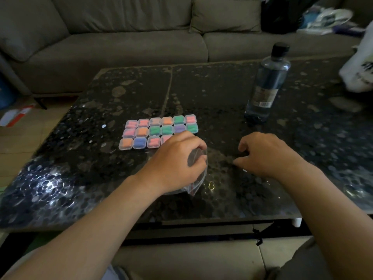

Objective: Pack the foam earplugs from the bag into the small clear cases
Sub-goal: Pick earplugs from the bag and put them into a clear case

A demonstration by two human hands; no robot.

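Now the bag (195,185) lies under the gripping left hand (175,158).

Was dim throughout. Had a grey-brown sofa (121,43) along the far side, with a matching cushion (226,16) propped against its back. Held a low table (201,87) in front, dark, speckled, glossy, glare-lit near left. Showed tan floor (30,136) at left.

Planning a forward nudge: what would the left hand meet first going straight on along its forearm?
Probably the right end of the grid of small clear plastic cases, just beyond the left hand, which grips the clear plastic zip bag; depth unclear.
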